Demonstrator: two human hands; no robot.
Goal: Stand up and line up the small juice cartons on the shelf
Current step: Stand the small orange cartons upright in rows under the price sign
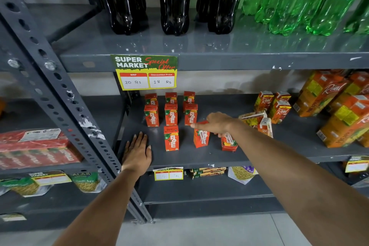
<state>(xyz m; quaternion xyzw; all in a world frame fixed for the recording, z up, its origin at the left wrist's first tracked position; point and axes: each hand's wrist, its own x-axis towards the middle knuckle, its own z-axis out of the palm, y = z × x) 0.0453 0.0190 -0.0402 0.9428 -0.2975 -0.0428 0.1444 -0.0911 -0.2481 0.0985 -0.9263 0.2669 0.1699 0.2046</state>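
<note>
- Forearms reach up and forward from the bottom edge toward the grey metal shelf (pixel 199 158), the left nearly straight ahead, the right slanting in from the lower right.
- Left hand (pixel 137 153) lies palm-down on the shelf's front left part, fingers (pixel 139 138) straight, close together, holding nothing.
- Right hand (pixel 216 124) is further in, wrist bent, its fingers closed over the top of a tilted Maaza carton (pixel 201 138); the index finger points left.
- Just right of that, another small carton (pixel 229 143) leans under the wrist.
- One upright carton (pixel 171 138) stands alone left of the held one.
- Behind, six upright cartons (pixel 171 114) form two rows of three.
- Real cartons (pixel 279 110) sit far right; some lie tipped.
</note>
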